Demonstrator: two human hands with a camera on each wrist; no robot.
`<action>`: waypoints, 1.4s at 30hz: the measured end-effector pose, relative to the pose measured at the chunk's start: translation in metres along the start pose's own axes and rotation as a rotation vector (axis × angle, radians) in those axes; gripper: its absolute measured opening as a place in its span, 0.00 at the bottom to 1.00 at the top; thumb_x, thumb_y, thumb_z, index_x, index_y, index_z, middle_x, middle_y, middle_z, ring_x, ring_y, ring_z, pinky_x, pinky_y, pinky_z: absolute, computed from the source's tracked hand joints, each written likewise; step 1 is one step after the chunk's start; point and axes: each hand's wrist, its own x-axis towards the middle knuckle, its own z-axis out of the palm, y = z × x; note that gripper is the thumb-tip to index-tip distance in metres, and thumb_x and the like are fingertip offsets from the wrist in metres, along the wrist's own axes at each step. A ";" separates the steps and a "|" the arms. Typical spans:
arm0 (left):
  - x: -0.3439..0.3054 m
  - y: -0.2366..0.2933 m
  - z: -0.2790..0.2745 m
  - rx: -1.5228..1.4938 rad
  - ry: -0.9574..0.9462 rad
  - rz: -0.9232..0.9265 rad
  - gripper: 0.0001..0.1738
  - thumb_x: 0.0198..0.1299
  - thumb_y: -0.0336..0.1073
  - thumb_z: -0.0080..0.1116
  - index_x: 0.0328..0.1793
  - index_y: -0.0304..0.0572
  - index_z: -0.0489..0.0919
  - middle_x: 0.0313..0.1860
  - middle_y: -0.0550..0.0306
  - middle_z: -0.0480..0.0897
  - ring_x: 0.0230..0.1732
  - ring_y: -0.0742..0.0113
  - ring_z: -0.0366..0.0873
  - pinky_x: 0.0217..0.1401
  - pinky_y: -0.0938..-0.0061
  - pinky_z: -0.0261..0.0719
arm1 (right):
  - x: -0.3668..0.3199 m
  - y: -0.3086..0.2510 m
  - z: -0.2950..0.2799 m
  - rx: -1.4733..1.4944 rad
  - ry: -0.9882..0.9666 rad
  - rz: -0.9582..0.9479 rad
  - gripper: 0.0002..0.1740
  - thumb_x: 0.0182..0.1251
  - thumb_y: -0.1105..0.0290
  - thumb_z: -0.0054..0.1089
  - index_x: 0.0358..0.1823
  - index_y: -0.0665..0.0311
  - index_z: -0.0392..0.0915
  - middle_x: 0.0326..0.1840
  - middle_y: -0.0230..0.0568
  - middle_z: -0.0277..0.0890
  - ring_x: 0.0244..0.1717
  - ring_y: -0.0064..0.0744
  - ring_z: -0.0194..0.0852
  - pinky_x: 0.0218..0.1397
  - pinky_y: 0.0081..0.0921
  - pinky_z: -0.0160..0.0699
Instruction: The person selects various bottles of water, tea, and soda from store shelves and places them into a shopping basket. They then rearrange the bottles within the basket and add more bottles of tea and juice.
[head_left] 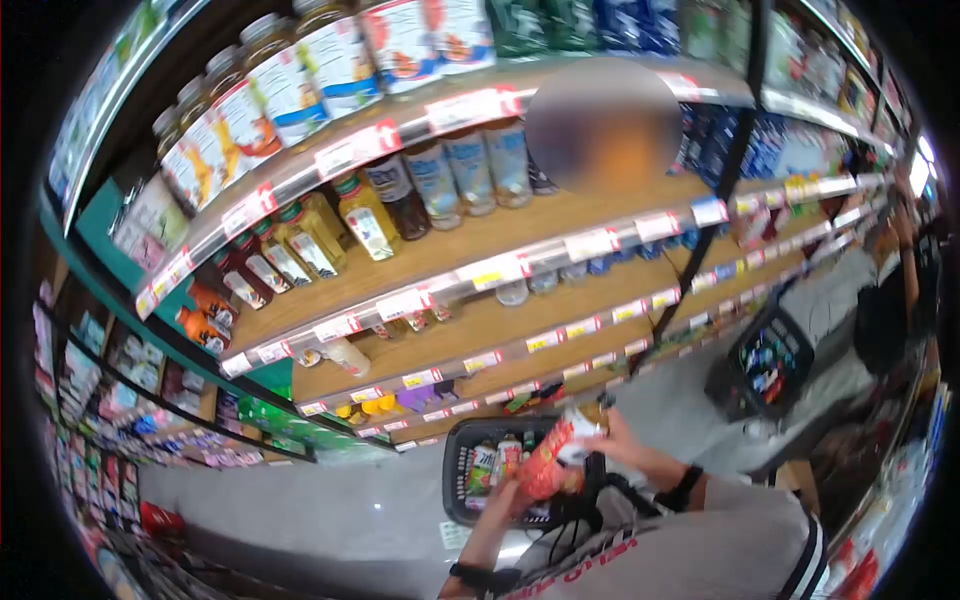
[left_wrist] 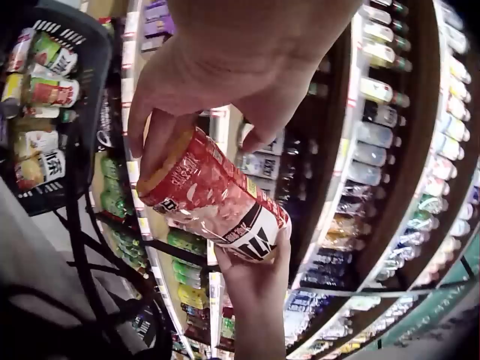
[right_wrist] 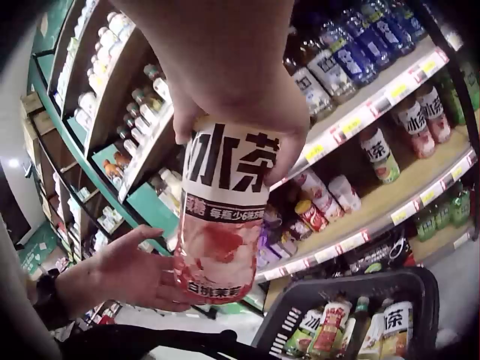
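Observation:
A bottle of iced tea (head_left: pixel 557 458) with a white and pinkish-red label is held over the floor. My right hand (right_wrist: pixel 240 94) grips it round its upper end, hiding the cap in the right wrist view. At the bottle's lower end is my left hand (right_wrist: pixel 124 274), fingers fairly straight against its side and thumb spread away. The left wrist view shows the left hand (left_wrist: pixel 217 75) at the base and the right hand (left_wrist: pixel 259 300) round the other end. Behind the bottle stands a black shopping basket (head_left: pixel 452 490) with several drink bottles (right_wrist: pixel 330 330) in it.
Long shelves (head_left: pixel 590 205) of bottled drinks run along the aisle, with price tags on their edges. Another dark basket (head_left: pixel 800 345) holding goods stands farther right on the floor, near a person in black (head_left: pixel 890 310). Dark straps (left_wrist: pixel 82 225) hang close to the basket.

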 end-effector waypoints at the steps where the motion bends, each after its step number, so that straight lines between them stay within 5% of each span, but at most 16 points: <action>1: -0.004 -0.016 -0.012 0.100 0.066 -0.041 0.27 0.56 0.52 0.44 0.54 0.38 0.68 0.45 0.51 0.76 0.43 0.63 0.75 0.41 0.73 0.72 | -0.009 0.013 -0.004 0.002 0.042 0.017 0.35 0.47 0.68 0.64 0.56 0.67 0.58 0.47 0.37 0.67 0.49 0.25 0.63 0.54 0.24 0.61; 3: -0.026 0.030 0.023 0.166 0.195 -0.042 0.24 0.53 0.49 0.49 0.46 0.35 0.73 0.40 0.54 0.77 0.37 0.68 0.76 0.40 0.78 0.72 | -0.018 -0.009 -0.013 0.091 -0.003 0.011 0.37 0.51 0.69 0.59 0.60 0.67 0.49 0.52 0.36 0.61 0.53 0.25 0.57 0.57 0.24 0.57; 5: -0.035 0.053 0.036 0.303 0.162 -0.031 0.22 0.54 0.48 0.48 0.43 0.35 0.74 0.33 0.56 0.78 0.33 0.71 0.76 0.36 0.80 0.72 | -0.031 -0.009 -0.012 0.398 0.050 0.024 0.30 0.54 0.70 0.56 0.57 0.64 0.54 0.50 0.37 0.62 0.52 0.26 0.59 0.55 0.25 0.60; 10: -0.016 0.029 0.029 0.347 0.154 0.235 0.19 0.56 0.42 0.45 0.34 0.28 0.75 0.28 0.54 0.77 0.23 0.70 0.74 0.26 0.79 0.70 | -0.053 0.005 -0.014 0.736 0.148 0.190 0.36 0.53 0.65 0.54 0.61 0.63 0.47 0.54 0.39 0.60 0.54 0.28 0.60 0.52 0.28 0.63; 17: -0.013 0.042 0.058 0.586 0.216 0.305 0.20 0.54 0.43 0.46 0.34 0.29 0.77 0.22 0.51 0.78 0.20 0.69 0.75 0.21 0.78 0.70 | -0.072 -0.028 -0.044 0.442 0.081 0.250 0.35 0.52 0.58 0.59 0.58 0.63 0.57 0.50 0.37 0.65 0.51 0.27 0.63 0.46 0.26 0.68; 24: 0.036 0.017 0.050 0.770 0.187 0.262 0.25 0.52 0.50 0.45 0.39 0.33 0.77 0.31 0.42 0.79 0.38 0.54 0.77 0.41 0.68 0.70 | -0.065 -0.016 -0.073 0.222 -0.024 0.295 0.37 0.53 0.49 0.56 0.56 0.68 0.58 0.49 0.44 0.67 0.46 0.31 0.70 0.37 0.24 0.75; 28: 0.062 0.010 0.068 0.881 0.153 0.154 0.28 0.52 0.54 0.42 0.50 0.40 0.72 0.39 0.38 0.76 0.45 0.45 0.73 0.48 0.64 0.68 | -0.050 0.029 -0.101 0.321 -0.013 0.585 0.40 0.55 0.44 0.50 0.55 0.76 0.56 0.44 0.57 0.69 0.34 0.43 0.77 0.38 0.32 0.77; 33: 0.122 -0.011 0.094 0.934 0.235 0.079 0.38 0.51 0.59 0.40 0.59 0.33 0.61 0.43 0.34 0.74 0.49 0.42 0.70 0.51 0.61 0.66 | -0.019 0.051 -0.128 0.631 -0.055 0.568 0.31 0.61 0.53 0.46 0.59 0.66 0.56 0.55 0.46 0.62 0.52 0.43 0.65 0.48 0.44 0.72; 35: 0.164 -0.025 0.111 0.782 0.281 0.111 0.40 0.49 0.61 0.41 0.60 0.34 0.60 0.43 0.33 0.74 0.47 0.41 0.71 0.50 0.61 0.68 | 0.001 0.071 -0.149 0.668 -0.036 0.579 0.29 0.62 0.55 0.46 0.59 0.64 0.56 0.54 0.45 0.63 0.51 0.42 0.66 0.47 0.42 0.73; 39: 0.306 -0.137 0.122 0.390 0.391 0.195 0.42 0.47 0.59 0.46 0.63 0.39 0.54 0.45 0.32 0.72 0.49 0.42 0.70 0.49 0.60 0.69 | 0.055 0.114 -0.200 0.426 -0.037 0.511 0.26 0.61 0.63 0.48 0.59 0.62 0.56 0.54 0.44 0.64 0.52 0.40 0.66 0.50 0.44 0.71; 41: 0.346 -0.138 0.159 0.258 0.546 0.194 0.42 0.46 0.55 0.51 0.64 0.42 0.51 0.46 0.35 0.72 0.49 0.45 0.71 0.46 0.61 0.71 | 0.084 0.121 -0.214 0.286 -0.068 0.458 0.29 0.60 0.68 0.51 0.61 0.63 0.53 0.55 0.42 0.62 0.53 0.34 0.65 0.51 0.35 0.69; 42: 0.370 -0.138 0.175 0.002 0.467 0.199 0.41 0.47 0.50 0.52 0.64 0.41 0.51 0.47 0.37 0.71 0.48 0.48 0.71 0.46 0.64 0.71 | 0.100 0.126 -0.216 0.200 -0.085 0.407 0.30 0.59 0.69 0.51 0.62 0.64 0.52 0.56 0.41 0.61 0.53 0.32 0.64 0.51 0.32 0.68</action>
